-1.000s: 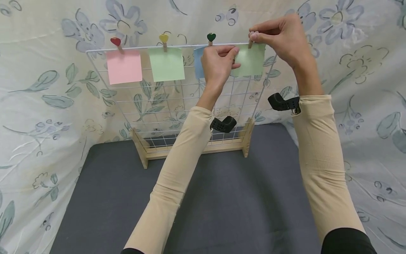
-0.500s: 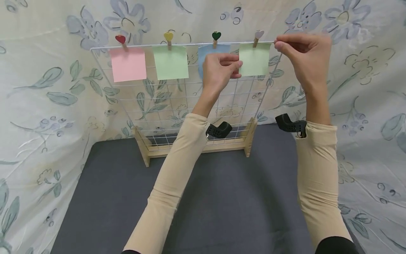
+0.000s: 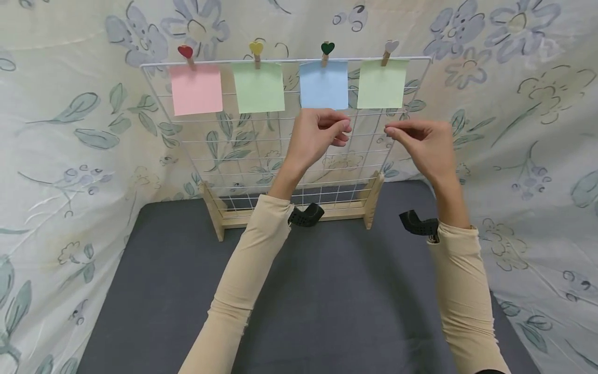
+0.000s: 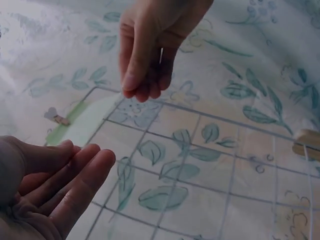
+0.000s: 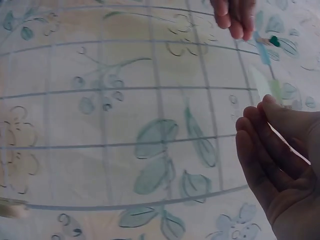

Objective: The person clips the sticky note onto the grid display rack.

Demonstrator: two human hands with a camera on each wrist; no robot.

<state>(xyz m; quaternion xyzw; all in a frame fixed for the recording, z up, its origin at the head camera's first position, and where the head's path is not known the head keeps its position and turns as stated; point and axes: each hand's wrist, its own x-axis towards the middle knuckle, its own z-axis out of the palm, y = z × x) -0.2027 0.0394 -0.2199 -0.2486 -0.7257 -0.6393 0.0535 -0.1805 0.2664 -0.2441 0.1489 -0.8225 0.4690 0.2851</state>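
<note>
A white wire grid panel carries four-sided paper notes along its top wire: a pink note, a green note, a blue note and a second green note. Each hangs from a small wooden peg topped with a heart, in red, yellow, dark green and pale lilac. Just below the blue note is my left hand, its fingers loosely bent and holding nothing. My right hand, also holding nothing, hovers by the panel's right side with relaxed fingers.
Light wooden feet support the panel at the back of a dark grey table. Floral fabric hangs behind and on both sides. A black camera mount sits on the left wrist, another on the right.
My right hand has let go of the lilac heart peg, drawn right, then dropped lower. My left hand has come down from the notes, uncovering the blue one.
</note>
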